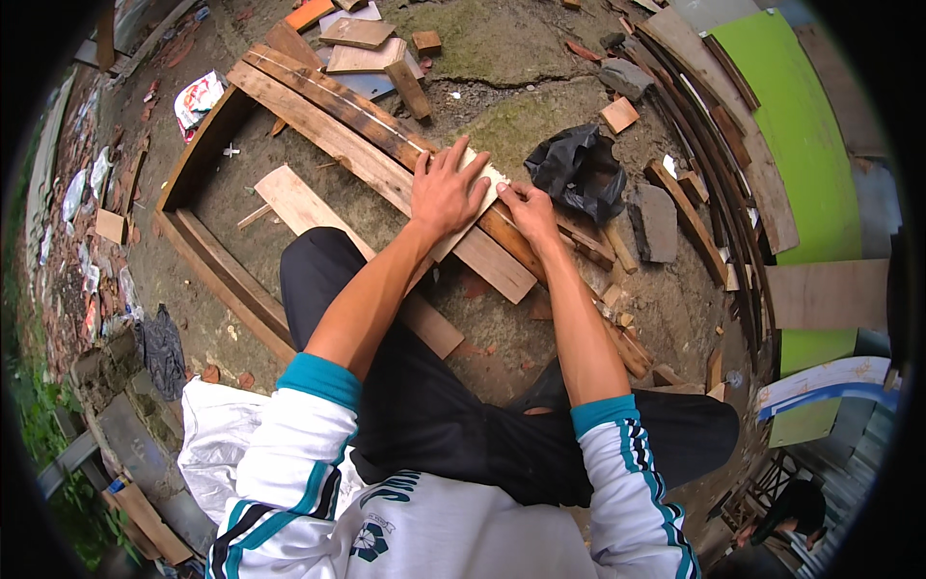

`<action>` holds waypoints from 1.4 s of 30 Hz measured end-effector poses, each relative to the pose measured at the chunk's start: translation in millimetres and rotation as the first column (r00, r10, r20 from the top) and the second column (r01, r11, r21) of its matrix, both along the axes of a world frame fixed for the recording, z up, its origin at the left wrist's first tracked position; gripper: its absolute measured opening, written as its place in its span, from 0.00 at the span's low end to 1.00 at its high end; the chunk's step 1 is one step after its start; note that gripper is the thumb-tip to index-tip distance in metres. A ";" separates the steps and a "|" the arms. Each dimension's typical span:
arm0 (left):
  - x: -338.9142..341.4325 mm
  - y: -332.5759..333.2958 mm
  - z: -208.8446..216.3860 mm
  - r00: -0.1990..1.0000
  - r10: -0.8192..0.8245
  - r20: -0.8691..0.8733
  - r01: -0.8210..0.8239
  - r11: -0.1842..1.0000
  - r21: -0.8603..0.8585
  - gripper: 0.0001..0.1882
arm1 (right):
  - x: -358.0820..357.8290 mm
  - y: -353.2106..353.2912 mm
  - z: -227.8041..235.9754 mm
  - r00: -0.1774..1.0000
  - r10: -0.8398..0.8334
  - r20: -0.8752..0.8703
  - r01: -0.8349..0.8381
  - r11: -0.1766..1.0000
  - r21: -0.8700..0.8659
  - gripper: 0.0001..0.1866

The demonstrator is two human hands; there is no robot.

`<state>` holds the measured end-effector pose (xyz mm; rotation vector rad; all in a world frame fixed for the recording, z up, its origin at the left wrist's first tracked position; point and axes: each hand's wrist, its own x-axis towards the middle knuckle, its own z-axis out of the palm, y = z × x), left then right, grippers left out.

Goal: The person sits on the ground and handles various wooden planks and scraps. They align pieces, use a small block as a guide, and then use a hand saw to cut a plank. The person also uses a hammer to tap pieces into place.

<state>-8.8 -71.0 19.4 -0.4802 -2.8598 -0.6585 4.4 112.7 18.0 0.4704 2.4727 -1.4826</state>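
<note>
A pale thin wooden piece (487,172) with a ragged edge lies across two long planks on the ground. My left hand (448,191) rests flat on it, fingers stretched out and apart. At its right edge my right hand (529,210) pinches it between thumb and bent fingers. Beneath, the lighter plank (338,143) runs from upper left toward the middle. Beside that lies a darker plank (333,95) with a whitish line along it. The underside of the pale piece and part of my right fingers are hidden.
A curved wooden frame (227,270) stands at left, with a loose board (309,207) inside. A black plastic bag (577,172) and a grey stone block (654,224) lie right. Wood offcuts (357,34) are stacked at the far side; long strips (709,154) line the right. A person (791,511) is lower right.
</note>
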 end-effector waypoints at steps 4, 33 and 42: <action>-0.9 -1.1 0.2 1.000 -0.011 0.017 0.011 1.000 0.000 0.24 | -4.4 2.2 -9.2 0.998 0.039 0.046 -0.035 0.997 -0.071 0.35; -6.1 -5.1 -2.3 0.997 -0.040 0.062 0.042 0.999 -0.033 0.26 | -2.3 -2.6 -7.2 0.999 0.003 0.036 -0.003 1.000 -0.002 0.36; -3.6 -5.2 0.3 0.999 -0.026 0.038 0.026 1.000 -0.008 0.25 | 8.4 9.5 3.2 0.995 0.015 -0.098 -0.017 1.000 -0.022 0.23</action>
